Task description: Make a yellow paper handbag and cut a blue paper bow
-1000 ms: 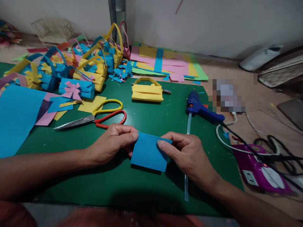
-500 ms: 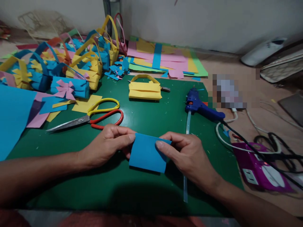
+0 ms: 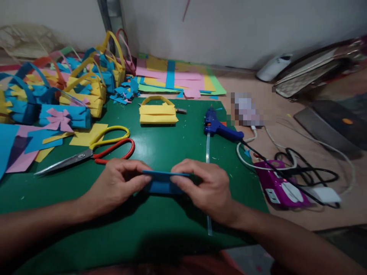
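Observation:
A piece of blue paper (image 3: 163,186) is pinched between both hands over the green mat (image 3: 172,149), its upper edge turned toward me. My left hand (image 3: 120,183) grips its left end with thumb and fingers; my right hand (image 3: 203,189) grips the right end, thumb on the near face. Beyond them lies a small yellow paper bag (image 3: 158,114) with a handle. Scissors (image 3: 86,154) with one yellow and one red handle rest left of the paper. To the right is a blue glue gun (image 3: 220,128), a clear glue stick (image 3: 208,147) running from it under my right forearm.
Several finished paper bags (image 3: 64,116) crowd the back left. Coloured paper sheets (image 3: 183,74) are stacked at the back, with blue scraps (image 3: 124,91) beside them. On the right sit a purple power socket box (image 3: 275,187), tangled cables (image 3: 309,173) and a blurred-out device (image 3: 246,110).
The blue paper has tilted from showing its broad face to nearly edge-on, and my right thumb now presses nearer its middle. The camera view has swung right.

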A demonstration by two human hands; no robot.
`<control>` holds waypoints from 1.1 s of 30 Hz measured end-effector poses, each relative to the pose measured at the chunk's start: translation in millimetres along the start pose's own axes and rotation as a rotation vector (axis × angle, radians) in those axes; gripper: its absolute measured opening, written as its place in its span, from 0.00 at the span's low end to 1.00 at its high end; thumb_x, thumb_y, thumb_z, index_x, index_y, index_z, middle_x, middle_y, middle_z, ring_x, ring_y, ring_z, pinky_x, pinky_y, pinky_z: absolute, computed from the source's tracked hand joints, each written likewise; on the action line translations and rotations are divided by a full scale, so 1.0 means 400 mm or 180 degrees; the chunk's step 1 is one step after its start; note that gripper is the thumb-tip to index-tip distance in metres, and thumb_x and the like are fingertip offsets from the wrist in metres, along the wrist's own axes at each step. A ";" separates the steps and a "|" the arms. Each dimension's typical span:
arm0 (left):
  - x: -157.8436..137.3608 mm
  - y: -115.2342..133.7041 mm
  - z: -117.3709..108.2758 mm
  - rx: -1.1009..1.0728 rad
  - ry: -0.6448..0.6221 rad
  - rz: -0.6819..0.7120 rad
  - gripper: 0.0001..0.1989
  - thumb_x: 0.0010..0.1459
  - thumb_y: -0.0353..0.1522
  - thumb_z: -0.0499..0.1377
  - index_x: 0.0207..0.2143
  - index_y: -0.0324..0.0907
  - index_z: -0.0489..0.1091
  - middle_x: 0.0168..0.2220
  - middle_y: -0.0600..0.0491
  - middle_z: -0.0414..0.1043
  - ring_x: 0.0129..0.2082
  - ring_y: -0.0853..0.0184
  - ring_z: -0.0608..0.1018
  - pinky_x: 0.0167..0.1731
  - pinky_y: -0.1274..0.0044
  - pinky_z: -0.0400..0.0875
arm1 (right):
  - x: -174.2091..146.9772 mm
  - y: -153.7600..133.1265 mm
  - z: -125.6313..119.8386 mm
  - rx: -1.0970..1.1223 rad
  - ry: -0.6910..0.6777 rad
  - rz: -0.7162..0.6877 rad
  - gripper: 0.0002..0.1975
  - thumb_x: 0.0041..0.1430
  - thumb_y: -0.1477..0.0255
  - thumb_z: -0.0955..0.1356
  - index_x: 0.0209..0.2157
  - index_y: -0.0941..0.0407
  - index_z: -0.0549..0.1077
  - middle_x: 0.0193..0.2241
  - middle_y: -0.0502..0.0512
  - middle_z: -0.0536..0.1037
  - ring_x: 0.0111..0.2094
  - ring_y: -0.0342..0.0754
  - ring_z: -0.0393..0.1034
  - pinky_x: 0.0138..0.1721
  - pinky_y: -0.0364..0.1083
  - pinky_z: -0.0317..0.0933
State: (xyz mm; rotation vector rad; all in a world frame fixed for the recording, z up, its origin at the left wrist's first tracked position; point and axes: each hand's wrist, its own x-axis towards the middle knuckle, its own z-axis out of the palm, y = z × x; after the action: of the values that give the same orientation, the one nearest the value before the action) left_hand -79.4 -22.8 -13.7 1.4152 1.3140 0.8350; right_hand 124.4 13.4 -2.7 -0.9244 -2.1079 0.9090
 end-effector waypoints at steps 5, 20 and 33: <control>0.006 -0.021 -0.013 0.1069 0.0408 0.2442 0.13 0.53 0.22 0.54 0.36 0.44 0.72 0.35 0.50 0.75 0.37 0.66 0.76 0.43 0.71 0.69 | -0.012 0.003 -0.021 -0.1226 0.0131 -0.2013 0.08 0.56 0.82 0.63 0.32 0.61 0.73 0.34 0.59 0.79 0.40 0.49 0.70 0.48 0.51 0.60; 0.041 -0.081 0.040 0.2956 0.0061 0.3259 0.11 0.60 0.25 0.49 0.34 0.38 0.71 0.34 0.46 0.74 0.35 0.64 0.74 0.32 0.74 0.72 | 0.049 0.035 -0.094 -0.2891 -0.1497 -0.0346 0.10 0.60 0.67 0.65 0.31 0.58 0.73 0.32 0.56 0.78 0.35 0.48 0.70 0.40 0.47 0.57; 0.051 -0.096 0.039 0.2859 0.0076 0.3153 0.10 0.61 0.27 0.49 0.35 0.40 0.71 0.36 0.47 0.71 0.36 0.66 0.71 0.32 0.75 0.70 | 0.402 0.183 -0.102 -0.3449 -0.1313 0.0607 0.16 0.61 0.67 0.65 0.49 0.57 0.67 0.48 0.57 0.70 0.44 0.50 0.69 0.43 0.53 0.66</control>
State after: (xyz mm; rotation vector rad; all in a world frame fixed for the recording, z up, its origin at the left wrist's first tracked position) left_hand -72.4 -9.0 -57.3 2.8928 0.9739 0.8860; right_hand 94.6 192.0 7.2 -1.5607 -2.9445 -0.0816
